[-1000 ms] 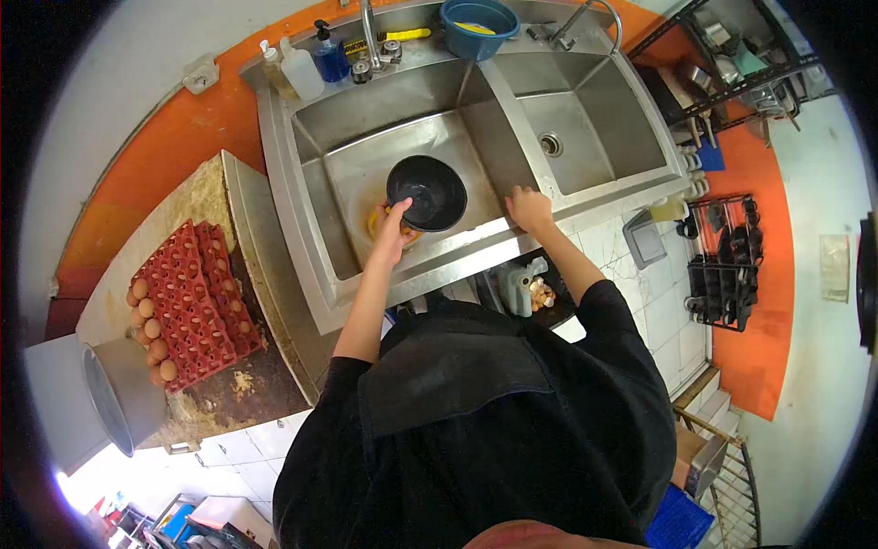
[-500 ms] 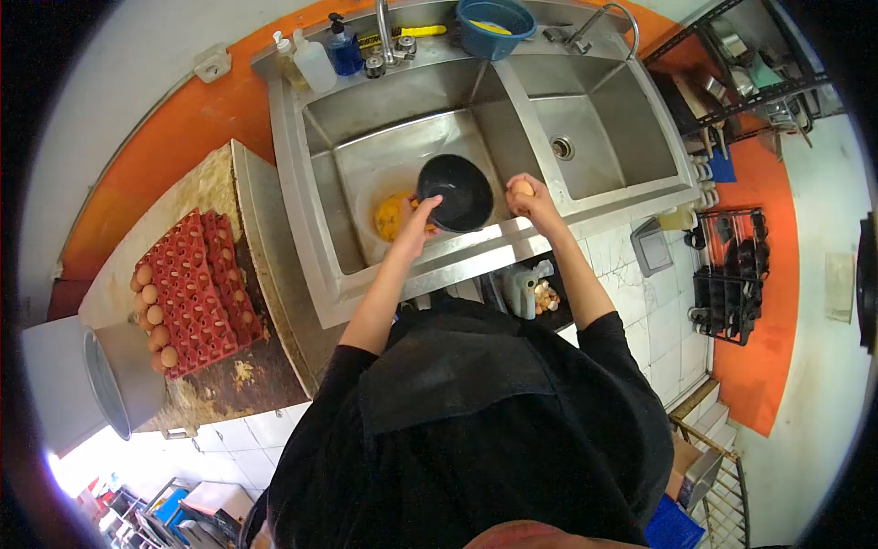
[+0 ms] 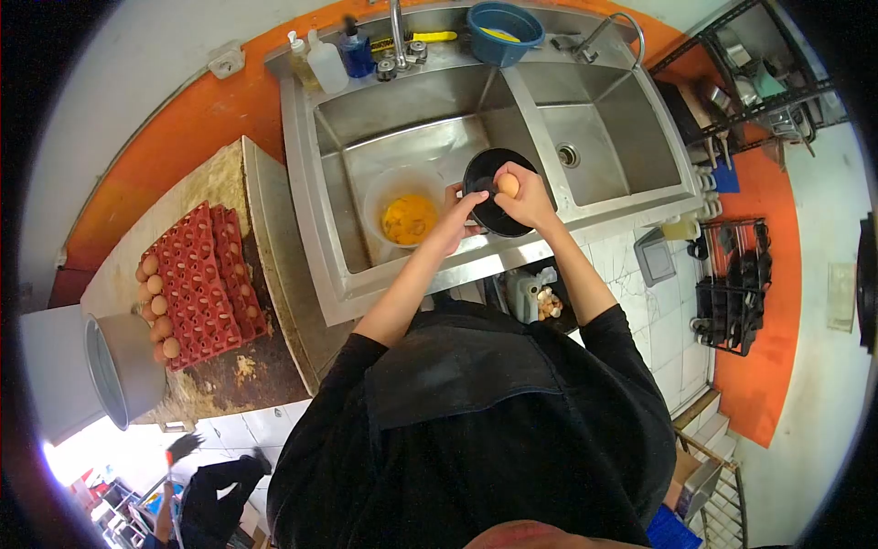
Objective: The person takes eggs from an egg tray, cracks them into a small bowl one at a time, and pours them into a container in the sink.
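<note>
My left hand point(image 3: 451, 222) grips the near left side of a black bowl point(image 3: 483, 217), its thumb over the rim. A brown egg point(image 3: 508, 185) is held in my right hand point(image 3: 528, 199), directly over the black bowl's opening. Left of the bowl, inside the large sink basin point(image 3: 439, 137), stands a translucent tub point(image 3: 373, 206) with cracked yellow-orange eggs point(image 3: 408, 220) in it. What lies inside the black bowl is mostly hidden by my hands.
Red egg trays point(image 3: 192, 288) with several brown eggs point(image 3: 157, 305) along one edge lie on the worn table at left. A blue basin point(image 3: 498, 41), soap bottles point(image 3: 327, 64) and a faucet point(image 3: 398, 37) line the sink's back. Eggshells point(image 3: 549, 304) sit below. Another person point(image 3: 219, 499) is at lower left.
The black bowl has shifted right, uncovering more of the tub of eggs. My right hand has brought the egg left over the bowl. Another person has come into view at lower left.
</note>
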`<move>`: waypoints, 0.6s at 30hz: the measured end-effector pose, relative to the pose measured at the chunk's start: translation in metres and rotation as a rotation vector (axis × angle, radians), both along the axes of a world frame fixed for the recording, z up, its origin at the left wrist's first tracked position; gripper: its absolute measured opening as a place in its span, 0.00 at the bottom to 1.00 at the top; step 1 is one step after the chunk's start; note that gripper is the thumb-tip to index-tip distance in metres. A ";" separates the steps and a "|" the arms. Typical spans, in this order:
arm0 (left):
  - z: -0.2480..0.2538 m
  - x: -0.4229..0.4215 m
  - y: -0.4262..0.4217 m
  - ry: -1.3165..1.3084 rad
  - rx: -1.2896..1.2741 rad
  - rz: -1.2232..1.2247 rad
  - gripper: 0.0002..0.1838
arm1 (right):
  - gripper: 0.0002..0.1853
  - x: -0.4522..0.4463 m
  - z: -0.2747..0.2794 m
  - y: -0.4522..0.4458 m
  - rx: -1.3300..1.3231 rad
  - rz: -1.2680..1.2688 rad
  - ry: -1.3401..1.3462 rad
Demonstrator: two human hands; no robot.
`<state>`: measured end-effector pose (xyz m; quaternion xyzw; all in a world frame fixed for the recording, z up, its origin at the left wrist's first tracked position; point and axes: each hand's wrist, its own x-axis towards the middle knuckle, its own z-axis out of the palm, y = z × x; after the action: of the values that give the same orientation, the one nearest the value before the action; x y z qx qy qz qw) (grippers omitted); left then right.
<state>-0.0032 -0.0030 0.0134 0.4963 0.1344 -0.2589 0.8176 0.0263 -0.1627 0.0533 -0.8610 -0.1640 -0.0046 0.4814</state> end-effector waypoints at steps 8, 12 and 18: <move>0.006 -0.001 0.003 -0.017 -0.014 -0.007 0.38 | 0.11 0.001 0.001 0.005 -0.043 -0.043 -0.029; 0.001 0.002 0.004 -0.023 -0.003 -0.015 0.38 | 0.13 -0.001 0.011 0.009 -0.071 -0.032 -0.037; -0.009 0.004 0.006 0.007 -0.020 -0.007 0.38 | 0.13 -0.003 0.047 0.006 -0.209 -0.054 -0.111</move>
<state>0.0007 0.0028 0.0045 0.4879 0.1329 -0.2645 0.8212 0.0236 -0.1565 0.1000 -0.9090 -0.1668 -0.0481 0.3789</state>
